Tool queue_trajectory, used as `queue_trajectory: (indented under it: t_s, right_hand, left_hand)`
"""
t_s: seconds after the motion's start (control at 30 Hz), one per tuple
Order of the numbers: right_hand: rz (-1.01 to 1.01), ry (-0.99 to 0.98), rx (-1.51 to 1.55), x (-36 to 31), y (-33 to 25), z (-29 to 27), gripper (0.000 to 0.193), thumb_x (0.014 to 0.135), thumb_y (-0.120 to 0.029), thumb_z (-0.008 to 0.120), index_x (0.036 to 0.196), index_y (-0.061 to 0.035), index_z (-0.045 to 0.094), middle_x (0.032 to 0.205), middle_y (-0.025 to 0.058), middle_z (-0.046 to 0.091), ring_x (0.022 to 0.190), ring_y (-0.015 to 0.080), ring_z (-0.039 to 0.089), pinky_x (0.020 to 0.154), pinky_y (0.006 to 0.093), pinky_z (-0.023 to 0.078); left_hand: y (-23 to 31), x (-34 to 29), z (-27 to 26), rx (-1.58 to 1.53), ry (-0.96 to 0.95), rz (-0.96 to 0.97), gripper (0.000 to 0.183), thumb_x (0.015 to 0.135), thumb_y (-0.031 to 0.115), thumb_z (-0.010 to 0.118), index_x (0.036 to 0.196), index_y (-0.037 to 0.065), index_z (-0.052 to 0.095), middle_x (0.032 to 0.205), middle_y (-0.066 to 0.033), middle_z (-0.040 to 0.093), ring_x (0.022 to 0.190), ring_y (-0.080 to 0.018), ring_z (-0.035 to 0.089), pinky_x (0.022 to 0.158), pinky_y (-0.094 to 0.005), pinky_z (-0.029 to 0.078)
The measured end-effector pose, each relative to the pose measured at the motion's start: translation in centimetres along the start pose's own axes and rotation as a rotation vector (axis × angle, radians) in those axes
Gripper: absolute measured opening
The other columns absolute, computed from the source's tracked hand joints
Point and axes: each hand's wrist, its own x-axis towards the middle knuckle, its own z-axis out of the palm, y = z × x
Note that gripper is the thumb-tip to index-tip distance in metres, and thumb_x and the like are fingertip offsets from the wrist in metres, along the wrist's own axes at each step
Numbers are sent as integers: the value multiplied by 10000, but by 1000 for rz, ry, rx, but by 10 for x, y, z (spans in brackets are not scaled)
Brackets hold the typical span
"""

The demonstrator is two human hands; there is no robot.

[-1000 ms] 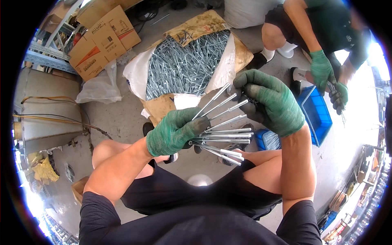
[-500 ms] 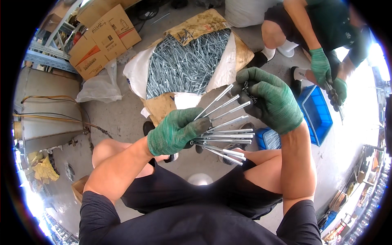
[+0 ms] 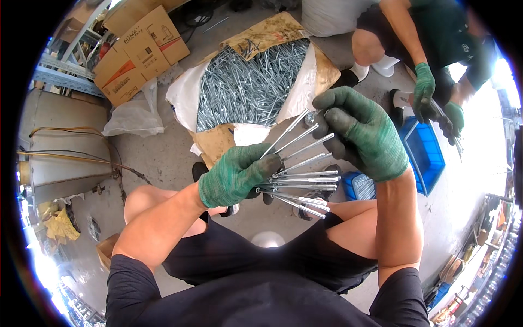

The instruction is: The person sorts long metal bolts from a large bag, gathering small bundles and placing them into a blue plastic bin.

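Note:
My left hand (image 3: 239, 173), in a green glove with dark fingertips, is closed around several thin silvery metal rods (image 3: 308, 180). They fan out to the right, their thicker ends free. Just beyond the uppermost rod, my gloved right hand (image 3: 365, 133) has its fingers curled, thumb and forefinger near each other. Small shiny metal pieces (image 3: 310, 116) show at its fingertips, close to that rod's tip; their exact kind is too small to tell. In front of me lies a large torn-open package (image 3: 297, 27) heaped with loose metal rods (image 3: 250, 84).
A small blue basket (image 3: 351, 188) of rods stands by my right knee, beside a larger blue crate (image 3: 436, 155). At the right, a co-worker's gloved hands (image 3: 425, 92) hold rods. Flattened cardboard (image 3: 144, 52), a plastic bag (image 3: 133, 117) and a metal cabinet (image 3: 65, 141) are at the left.
My right fingers have shifted; the small metal pieces now show nearer the top rod's tip, at the fingertips. My left hand stays nearly still. The co-worker's hands have moved slightly.

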Motion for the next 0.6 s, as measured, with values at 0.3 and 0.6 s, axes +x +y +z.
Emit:
queue_trajectory:
  t_s: [0.3, 0.6]
  right_hand:
    - [-56, -70, 72, 1, 9, -3, 243, 973, -198, 688, 1131, -21, 635, 871, 38, 674, 607, 50, 550, 496, 177, 416]
    - [-40, -98, 142, 2, 16, 0, 294, 966, -266, 702, 1131, -27, 658, 849, 3, 659, 594, 21, 495, 500, 163, 372]
  left_hand:
    - [-4, 0, 1, 143, -7, 179, 318, 1078, 235, 469, 972, -10, 643, 795, -63, 626, 682, -143, 618, 602, -303, 479]
    - [3, -1, 1, -17, -14, -5, 360, 1063, 312, 510, 940, 3, 648, 770, -42, 644, 689, -113, 607, 595, -301, 471]
